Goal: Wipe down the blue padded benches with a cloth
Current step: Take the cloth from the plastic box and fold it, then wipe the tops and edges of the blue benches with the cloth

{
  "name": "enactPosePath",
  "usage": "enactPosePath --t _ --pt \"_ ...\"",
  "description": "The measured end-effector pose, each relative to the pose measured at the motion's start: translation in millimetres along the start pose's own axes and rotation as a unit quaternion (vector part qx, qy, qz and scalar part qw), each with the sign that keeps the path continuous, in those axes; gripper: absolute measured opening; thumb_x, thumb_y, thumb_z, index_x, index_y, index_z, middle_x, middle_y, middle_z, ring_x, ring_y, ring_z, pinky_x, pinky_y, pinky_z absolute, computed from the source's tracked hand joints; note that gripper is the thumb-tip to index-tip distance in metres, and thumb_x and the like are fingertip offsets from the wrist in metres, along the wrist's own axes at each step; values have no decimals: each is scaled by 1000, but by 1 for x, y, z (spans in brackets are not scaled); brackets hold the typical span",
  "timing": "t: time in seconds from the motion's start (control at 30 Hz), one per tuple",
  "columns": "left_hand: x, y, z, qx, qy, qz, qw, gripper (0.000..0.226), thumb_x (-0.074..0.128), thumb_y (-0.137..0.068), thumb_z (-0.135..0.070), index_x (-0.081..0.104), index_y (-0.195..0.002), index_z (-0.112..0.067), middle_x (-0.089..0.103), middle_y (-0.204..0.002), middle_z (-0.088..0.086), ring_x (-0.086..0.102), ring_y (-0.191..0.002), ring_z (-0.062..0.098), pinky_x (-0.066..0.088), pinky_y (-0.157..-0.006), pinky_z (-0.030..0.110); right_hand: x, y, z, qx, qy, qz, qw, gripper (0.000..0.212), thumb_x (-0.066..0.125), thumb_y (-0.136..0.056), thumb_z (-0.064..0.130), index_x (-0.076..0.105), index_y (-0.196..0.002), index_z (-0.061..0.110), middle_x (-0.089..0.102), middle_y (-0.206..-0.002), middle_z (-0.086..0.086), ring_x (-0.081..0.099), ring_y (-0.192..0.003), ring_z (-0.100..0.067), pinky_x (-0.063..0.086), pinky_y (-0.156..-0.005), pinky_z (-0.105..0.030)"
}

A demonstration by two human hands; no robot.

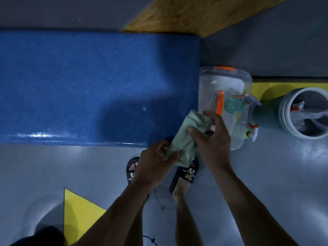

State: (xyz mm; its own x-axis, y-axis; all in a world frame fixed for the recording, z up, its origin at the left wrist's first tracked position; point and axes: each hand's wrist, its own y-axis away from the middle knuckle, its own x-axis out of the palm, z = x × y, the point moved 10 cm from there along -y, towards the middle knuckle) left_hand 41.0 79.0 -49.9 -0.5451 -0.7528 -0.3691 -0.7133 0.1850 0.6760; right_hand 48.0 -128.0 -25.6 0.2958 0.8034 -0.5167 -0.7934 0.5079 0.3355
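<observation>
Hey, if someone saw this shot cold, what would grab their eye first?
The big blue padded bench filling the upper left. Then the two hands in the centre: the left hand and right hand both grip a pale green cloth at the bench's right end, beside a clear plastic bin on the floor.

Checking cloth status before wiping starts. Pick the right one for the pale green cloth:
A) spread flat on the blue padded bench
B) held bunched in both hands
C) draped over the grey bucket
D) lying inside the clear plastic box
B: the pale green cloth is gripped by the left hand and right hand, off the blue padded bench.
</observation>
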Motion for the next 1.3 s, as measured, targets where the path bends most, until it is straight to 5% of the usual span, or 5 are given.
enactPosePath --t 0.2,0.4,0.6,1.03,1.3 --pt "6 -5 -11 7 5 -59 998 17 72 -84 -41 62 -80 -29 69 -75 -14 62 -70 -4 42 -52 11 11 23 26 -128 112 -89 981 55 66 -90 23 46 -141 19 39 -144 -6 41 -132 -24 42 -104 -43" --pt "12 -4 -3 83 18 30 996 21 75 -87 -27 71 -106 -22 74 -93 -13 65 -84 -10 48 -69 6 54 35 10 -139 148 9 979 55 44 -102 24 26 -153 15 12 -162 -7 9 -149 -16 5 -114 -9" --pt "-47 8 53 3 141 -11 990 20 70 -90 -12 69 -104 -26 77 -89 -5 74 -76 16 61 -74 40 63 28 6 -148 144 -75 976 54 40 -99 17 29 -151 8 18 -160 -12 16 -148 -22 22 -119 -39" --pt "-109 6 70 27 141 -68 987 15 68 -89 -3 70 -94 -17 77 -87 -1 73 -68 20 58 -62 29 99 48 26 -285 342 11 896 54 42 -101 23 27 -152 12 17 -160 -12 10 -149 -33 23 -117 -51" --pt "-119 4 80 25 118 -94 988 14 68 -90 -7 70 -93 -20 77 -86 -5 73 -65 16 59 -60 31 101 50 28 -131 291 -121 940 53 34 -100 16 26 -151 4 17 -160 -15 6 -149 -36 17 -119 -49"
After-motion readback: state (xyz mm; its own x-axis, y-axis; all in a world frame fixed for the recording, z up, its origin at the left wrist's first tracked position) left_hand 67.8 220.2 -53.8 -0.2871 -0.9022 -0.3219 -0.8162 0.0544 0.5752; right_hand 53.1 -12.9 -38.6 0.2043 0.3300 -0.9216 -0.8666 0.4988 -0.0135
